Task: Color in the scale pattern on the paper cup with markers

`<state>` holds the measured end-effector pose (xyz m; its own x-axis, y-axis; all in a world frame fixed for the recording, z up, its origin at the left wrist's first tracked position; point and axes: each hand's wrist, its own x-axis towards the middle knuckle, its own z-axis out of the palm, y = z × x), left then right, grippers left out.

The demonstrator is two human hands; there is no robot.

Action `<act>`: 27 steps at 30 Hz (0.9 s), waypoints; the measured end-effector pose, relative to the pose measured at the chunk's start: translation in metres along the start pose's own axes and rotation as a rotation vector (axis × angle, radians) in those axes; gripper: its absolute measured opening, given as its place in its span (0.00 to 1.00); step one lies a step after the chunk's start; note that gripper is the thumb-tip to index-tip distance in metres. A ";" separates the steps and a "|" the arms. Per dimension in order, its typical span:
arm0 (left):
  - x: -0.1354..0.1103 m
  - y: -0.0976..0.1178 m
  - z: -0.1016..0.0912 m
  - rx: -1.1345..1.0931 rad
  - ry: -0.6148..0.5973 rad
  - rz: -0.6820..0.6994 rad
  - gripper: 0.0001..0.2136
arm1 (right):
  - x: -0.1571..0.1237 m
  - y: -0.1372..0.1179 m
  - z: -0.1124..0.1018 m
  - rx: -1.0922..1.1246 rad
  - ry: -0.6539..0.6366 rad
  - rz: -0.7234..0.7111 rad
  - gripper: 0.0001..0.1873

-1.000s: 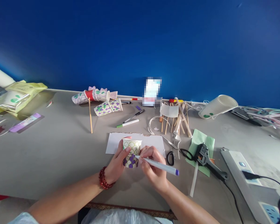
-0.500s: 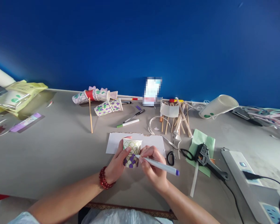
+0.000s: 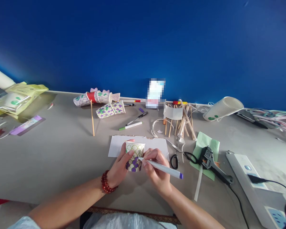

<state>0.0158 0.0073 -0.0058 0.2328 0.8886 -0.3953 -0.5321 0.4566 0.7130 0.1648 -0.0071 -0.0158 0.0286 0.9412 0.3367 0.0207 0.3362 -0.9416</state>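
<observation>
My left hand (image 3: 120, 168) is wrapped round a small paper cup (image 3: 134, 155) with a drawn scale pattern, partly filled in purple. A red bead bracelet (image 3: 105, 182) sits on that wrist. My right hand (image 3: 157, 173) pinches a white marker with a purple end (image 3: 162, 169), its tip touching the cup's side. The cup lies on its side over a white sheet of paper (image 3: 157, 144) on the grey table (image 3: 62, 159).
Decorated cups on a stick (image 3: 97, 101) lie at the back left, loose markers (image 3: 131, 125) and wooden sticks (image 3: 181, 122) behind the paper. Scissors (image 3: 174, 160), a glue gun (image 3: 212, 163) on green paper and a power strip (image 3: 252, 181) lie to the right. A tipped white cup (image 3: 222, 108) is far right.
</observation>
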 end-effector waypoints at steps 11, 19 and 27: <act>0.001 -0.001 -0.002 -0.022 -0.003 -0.002 0.24 | 0.002 -0.002 -0.001 0.015 -0.010 -0.020 0.08; 0.001 -0.002 -0.003 -0.022 -0.015 0.009 0.23 | 0.001 -0.001 -0.001 0.043 -0.018 -0.038 0.07; 0.001 -0.001 -0.003 -0.023 -0.024 -0.008 0.25 | 0.001 -0.002 -0.002 0.051 -0.031 -0.045 0.07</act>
<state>0.0139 0.0071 -0.0090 0.2566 0.8858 -0.3867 -0.5486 0.4629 0.6962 0.1663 -0.0063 -0.0139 -0.0023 0.9254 0.3790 -0.0296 0.3788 -0.9250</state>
